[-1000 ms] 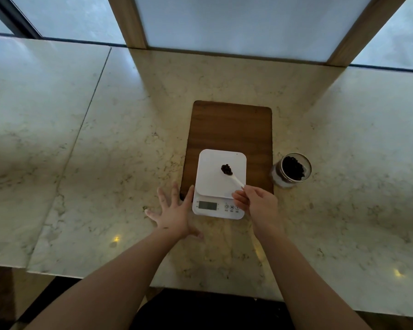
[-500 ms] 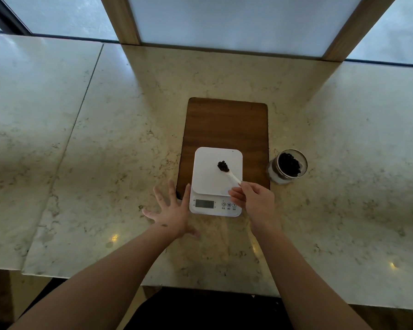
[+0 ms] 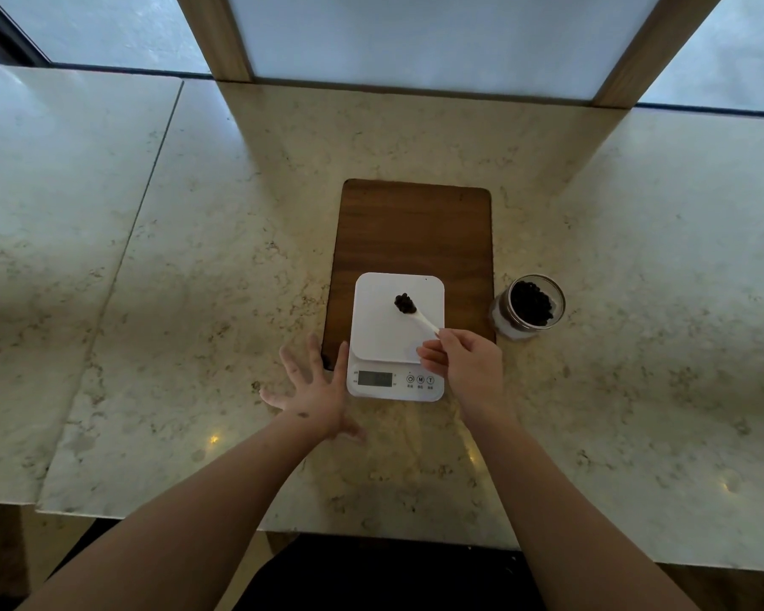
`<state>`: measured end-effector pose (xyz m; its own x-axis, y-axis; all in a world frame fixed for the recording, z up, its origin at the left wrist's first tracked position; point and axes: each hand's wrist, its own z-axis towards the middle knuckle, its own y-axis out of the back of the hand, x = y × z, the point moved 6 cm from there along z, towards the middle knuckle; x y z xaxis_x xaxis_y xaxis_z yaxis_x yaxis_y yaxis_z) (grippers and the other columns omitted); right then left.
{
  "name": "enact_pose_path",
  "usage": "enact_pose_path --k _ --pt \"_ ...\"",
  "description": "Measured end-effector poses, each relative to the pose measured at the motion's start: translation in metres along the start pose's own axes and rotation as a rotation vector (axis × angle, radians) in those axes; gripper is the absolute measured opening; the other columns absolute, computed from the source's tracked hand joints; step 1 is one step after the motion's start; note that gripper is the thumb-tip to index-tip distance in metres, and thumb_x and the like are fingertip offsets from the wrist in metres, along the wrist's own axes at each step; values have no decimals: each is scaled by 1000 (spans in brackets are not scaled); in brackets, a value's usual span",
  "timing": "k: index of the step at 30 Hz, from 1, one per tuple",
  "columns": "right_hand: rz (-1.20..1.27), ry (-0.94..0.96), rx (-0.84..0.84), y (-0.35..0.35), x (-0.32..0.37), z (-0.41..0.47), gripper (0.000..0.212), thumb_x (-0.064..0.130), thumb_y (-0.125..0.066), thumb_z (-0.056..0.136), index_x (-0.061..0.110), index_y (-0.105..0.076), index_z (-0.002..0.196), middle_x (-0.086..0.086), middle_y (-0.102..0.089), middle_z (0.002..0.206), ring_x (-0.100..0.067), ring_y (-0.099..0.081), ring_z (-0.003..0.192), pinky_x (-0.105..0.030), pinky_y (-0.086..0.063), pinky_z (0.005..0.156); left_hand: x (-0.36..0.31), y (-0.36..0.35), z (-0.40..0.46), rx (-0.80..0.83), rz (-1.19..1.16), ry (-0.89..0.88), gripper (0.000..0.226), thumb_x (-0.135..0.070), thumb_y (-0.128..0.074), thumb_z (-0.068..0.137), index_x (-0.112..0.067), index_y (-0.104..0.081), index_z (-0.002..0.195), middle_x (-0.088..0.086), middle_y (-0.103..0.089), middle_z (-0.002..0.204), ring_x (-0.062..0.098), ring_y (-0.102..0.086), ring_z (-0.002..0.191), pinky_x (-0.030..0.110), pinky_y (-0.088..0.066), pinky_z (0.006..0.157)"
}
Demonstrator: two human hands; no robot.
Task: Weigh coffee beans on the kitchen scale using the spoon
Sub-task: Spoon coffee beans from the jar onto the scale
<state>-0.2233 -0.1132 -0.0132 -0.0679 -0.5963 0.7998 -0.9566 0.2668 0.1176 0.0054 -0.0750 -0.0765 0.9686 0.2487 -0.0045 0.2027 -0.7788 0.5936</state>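
Observation:
A white kitchen scale [image 3: 380, 337] lies on the near end of a wooden board [image 3: 415, 231]. My right hand [image 3: 468, 363] pinches the handle of a white spoon [image 3: 424, 320]. Its bowl, heaped with dark coffee beans [image 3: 405, 303], sits over the middle of the scale's platform. I cannot tell if the bowl touches the platform. My left hand [image 3: 314, 390] rests flat on the marble counter beside the scale's left edge, fingers spread, holding nothing. A glass jar of coffee beans [image 3: 531, 305] stands open to the right of the board.
The marble counter [image 3: 151, 302] stretches wide to both sides, with a seam on the left. Wooden window posts [image 3: 217, 37] rise at the back. The counter's front edge runs just below my forearms.
The spoon with beans stays over the scale platform in the same place. Both hands hold their positions; only the view has shifted slightly.

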Motion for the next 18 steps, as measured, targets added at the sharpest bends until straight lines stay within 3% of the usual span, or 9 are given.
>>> enact_pose_path --k 5,18 --pt "8 10 -2 1 1 2 17 15 -59 103 10 -73 95 -8 -80 80 -19 -78 69 -24 -63 62 0 0 -3 2 -9 -18 161 -72 -87 56 -47 60 119 2 71 130 47 58 123 91 1 99" --pt "-12 36 -22 7 -2 2 14 17 -58 104 17 -71 100 -9 -79 92 -19 -79 80 -26 -64 71 0 -1 -2 -5 -5 -13 158 -73 -85 59 -48 60 117 2 72 129 47 58 124 90 1 100"
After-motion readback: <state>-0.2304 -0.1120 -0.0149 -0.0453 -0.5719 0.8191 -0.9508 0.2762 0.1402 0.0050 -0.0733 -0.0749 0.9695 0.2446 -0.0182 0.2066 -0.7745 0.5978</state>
